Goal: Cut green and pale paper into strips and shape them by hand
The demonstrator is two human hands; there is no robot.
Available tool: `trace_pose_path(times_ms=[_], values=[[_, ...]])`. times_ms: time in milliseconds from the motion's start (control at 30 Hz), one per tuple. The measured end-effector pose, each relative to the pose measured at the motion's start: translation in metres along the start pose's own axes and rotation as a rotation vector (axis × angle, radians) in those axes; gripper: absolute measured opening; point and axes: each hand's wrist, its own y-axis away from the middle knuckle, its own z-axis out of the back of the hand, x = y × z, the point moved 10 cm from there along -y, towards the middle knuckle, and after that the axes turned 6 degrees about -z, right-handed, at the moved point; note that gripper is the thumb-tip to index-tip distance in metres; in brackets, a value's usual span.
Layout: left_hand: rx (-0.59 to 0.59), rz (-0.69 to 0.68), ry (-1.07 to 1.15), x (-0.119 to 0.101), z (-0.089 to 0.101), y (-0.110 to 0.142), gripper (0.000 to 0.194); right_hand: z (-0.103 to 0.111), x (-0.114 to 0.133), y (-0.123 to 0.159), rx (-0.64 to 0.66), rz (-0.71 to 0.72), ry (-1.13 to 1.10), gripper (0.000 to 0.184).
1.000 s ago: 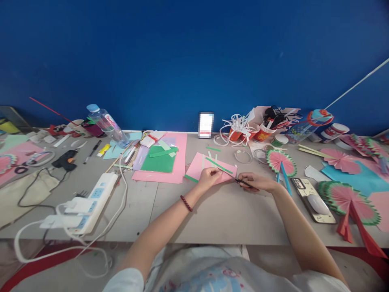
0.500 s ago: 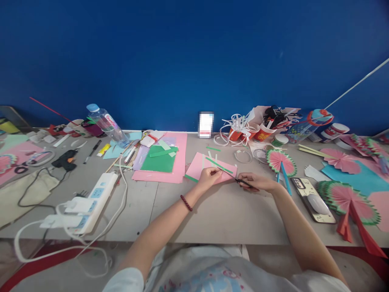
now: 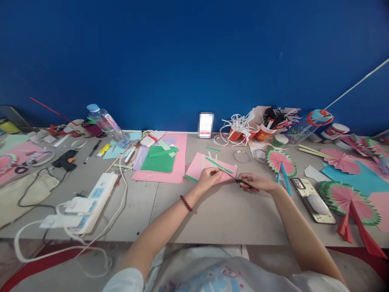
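Observation:
My left hand (image 3: 209, 177) is closed in a pinch on a small piece of paper over the pink paper sheet (image 3: 200, 167) at the table's middle. My right hand (image 3: 255, 181) is wrapped round black scissors (image 3: 235, 179), whose blades point left toward the left hand's fingertips. Thin green strips (image 3: 219, 165) and white strips lie on the pink sheet just beyond the hands. A red bead bracelet sits on my left wrist.
Green paper (image 3: 158, 160) on a larger pink sheet lies to the left, beside a water bottle (image 3: 107, 125), a glue gun (image 3: 64, 159) and a white power strip (image 3: 91, 198) with cables. Pink folded fans (image 3: 346, 198), a phone (image 3: 313, 194) and red cups (image 3: 258, 132) crowd the right.

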Motion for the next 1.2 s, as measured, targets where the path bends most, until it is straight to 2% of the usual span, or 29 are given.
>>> trace_pose_path(times_ms=[333, 767, 1200], values=[[-0.019, 0.009, 0.003, 0.0023, 0.0016, -0.0004, 0.024, -0.0023, -0.001, 0.0, 0.02, 0.003, 0.015, 0.037], [-0.003, 0.022, -0.002, -0.006, -0.0013, 0.0016, 0.024, -0.0072, 0.0059, 0.001, 0.032, 0.026, -0.018, 0.037], [-0.004, 0.032, -0.021, -0.0074, -0.0007, 0.0016, 0.023, -0.0007, -0.0007, -0.0011, -0.028, 0.002, 0.033, 0.034]])
